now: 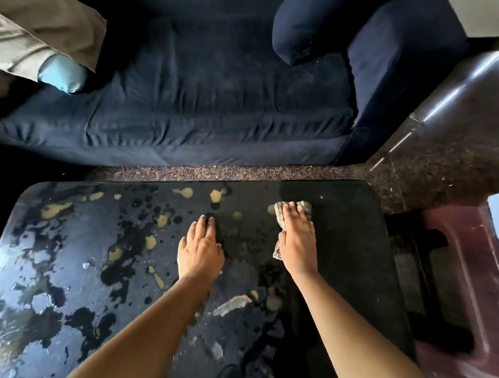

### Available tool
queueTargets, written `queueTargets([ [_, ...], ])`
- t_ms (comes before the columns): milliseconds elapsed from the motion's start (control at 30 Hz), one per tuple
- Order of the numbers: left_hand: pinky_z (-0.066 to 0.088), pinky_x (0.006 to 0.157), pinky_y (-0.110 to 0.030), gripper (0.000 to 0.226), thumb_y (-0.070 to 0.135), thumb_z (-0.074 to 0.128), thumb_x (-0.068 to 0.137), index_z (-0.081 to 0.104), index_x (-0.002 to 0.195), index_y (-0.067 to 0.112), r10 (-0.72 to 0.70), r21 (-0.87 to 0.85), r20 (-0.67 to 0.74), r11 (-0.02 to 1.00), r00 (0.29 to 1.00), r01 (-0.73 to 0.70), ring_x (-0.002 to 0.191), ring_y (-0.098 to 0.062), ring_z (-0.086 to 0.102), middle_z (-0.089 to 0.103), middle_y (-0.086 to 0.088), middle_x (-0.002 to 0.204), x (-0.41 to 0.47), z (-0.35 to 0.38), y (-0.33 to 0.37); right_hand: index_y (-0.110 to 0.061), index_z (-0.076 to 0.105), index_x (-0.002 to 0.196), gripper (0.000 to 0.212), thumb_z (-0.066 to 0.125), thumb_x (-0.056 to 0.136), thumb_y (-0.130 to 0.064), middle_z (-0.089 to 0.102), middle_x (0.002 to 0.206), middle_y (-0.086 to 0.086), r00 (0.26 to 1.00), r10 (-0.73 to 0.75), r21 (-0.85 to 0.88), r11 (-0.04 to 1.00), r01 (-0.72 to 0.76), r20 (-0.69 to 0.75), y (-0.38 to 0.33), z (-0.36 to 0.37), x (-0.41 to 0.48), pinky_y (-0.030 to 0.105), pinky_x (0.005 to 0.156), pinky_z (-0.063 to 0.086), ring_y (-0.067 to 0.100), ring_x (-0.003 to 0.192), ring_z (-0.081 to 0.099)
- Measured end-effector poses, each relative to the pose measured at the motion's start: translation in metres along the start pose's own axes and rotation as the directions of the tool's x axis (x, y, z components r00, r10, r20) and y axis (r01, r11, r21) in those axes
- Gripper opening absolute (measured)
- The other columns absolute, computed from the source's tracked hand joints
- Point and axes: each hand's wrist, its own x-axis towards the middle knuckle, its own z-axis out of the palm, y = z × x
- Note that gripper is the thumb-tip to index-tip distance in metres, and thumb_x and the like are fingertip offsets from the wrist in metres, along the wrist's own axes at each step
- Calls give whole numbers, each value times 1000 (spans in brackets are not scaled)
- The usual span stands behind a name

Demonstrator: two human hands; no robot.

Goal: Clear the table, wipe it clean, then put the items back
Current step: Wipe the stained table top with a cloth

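With the desk [354, 250] cleared, the right hand [296, 236] presses a cloth [293, 208] under straight fingers at one o'clock, the left hand [201, 249] rests flat beside it, and seemingly yellowish spills [53, 209] remain toward nine o'clock.

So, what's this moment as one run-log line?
stage: wiping | right hand: presses crumpled grey cloth on glossy black table | left hand: flat on table | yellowish spots: unwiped
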Motion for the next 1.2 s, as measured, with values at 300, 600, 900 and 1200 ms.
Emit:
queueTargets([
  [300,5,119,-38,73,46,39,97,-4,152,22,23,7,77,1000,997,-23,147,-16,-6,-10,5,159,28,-1,-35,-26,23,150,62,39,92,-40,25,156,-6,904,-361,-218,886,409,229,-17,12,26,49,111,31,15,143,22],
  [600,7,119,-35,83,50,46,93,-7,151,22,47,27,115,998,992,-50,147,-17,-4,-13,5,159,37,-6,-39,-27,19,151,61,40,95,-40,19,158,-3,989,-109,-239,962,131,102,-41,21,76,52,113,18,19,146,12],
  [900,6,119,-38,81,44,44,96,-11,151,19,-8,56,140,998,990,0,147,-20,-5,-15,1,158,37,-7,-28,-29,23,150,59,37,94,-40,23,157,-6,993,-67,-285,954,91,93,-16,7,78,51,112,25,17,146,15],
  [1200,7,119,-39,84,41,49,95,-8,151,18,-24,87,155,996,988,10,147,-21,-1,-10,-1,160,39,-9,-23,-34,18,150,61,31,91,-42,18,157,-13,868,-415,-230,848,478,273,-3,3,47,50,112,29,10,144,19],
])
